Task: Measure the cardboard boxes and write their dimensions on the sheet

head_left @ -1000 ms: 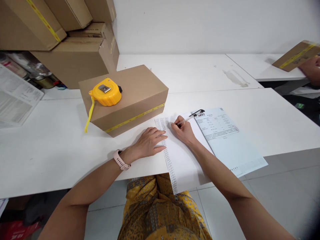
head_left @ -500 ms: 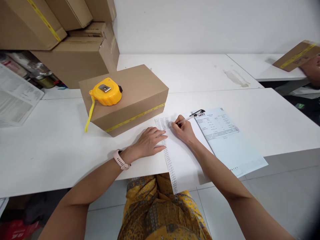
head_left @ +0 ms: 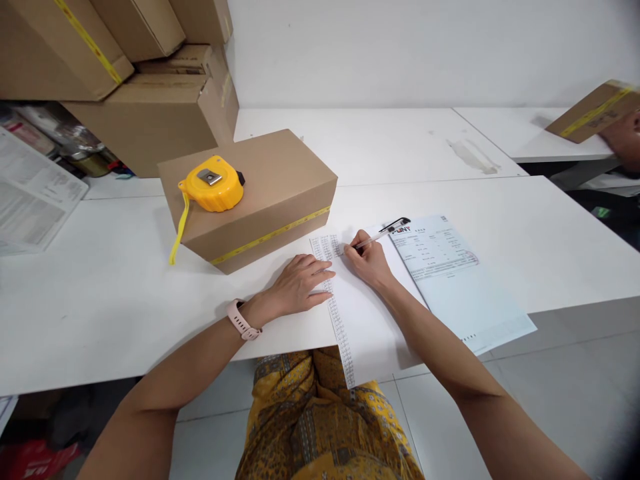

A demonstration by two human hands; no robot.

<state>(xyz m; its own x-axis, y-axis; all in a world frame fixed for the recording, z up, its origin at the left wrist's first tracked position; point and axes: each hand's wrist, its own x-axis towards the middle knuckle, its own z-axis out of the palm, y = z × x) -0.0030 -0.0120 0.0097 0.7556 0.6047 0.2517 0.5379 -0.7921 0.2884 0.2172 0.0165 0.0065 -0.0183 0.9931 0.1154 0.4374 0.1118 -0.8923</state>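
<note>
My right hand (head_left: 367, 259) grips a pen (head_left: 385, 230) with a clear barrel and black clip, its tip down at the written lines near the top of a white sheet of paper (head_left: 373, 327). Small handwriting fills the sheet's left edge and part of its top. My left hand (head_left: 300, 283) lies flat, fingers spread, with the fingertips on the sheet's left edge. A pale blue printed form (head_left: 460, 293) sits to the right, partly beside the sheet. Beyond my left hand stands a closed cardboard box (head_left: 260, 187) with yellow tape, and a yellow tape measure (head_left: 215, 185) rests on it.
Stacked cardboard boxes (head_left: 150, 110) rise at the back left, beside a white printed carton (head_left: 35, 193). The white table (head_left: 125, 320) ends just before my lap. At far right, another person's hand (head_left: 625, 140) is at a taped box (head_left: 595, 112).
The pen and my right hand have shifted very slightly over the top of the sheet. My left hand, the box and the tape measure stay put.
</note>
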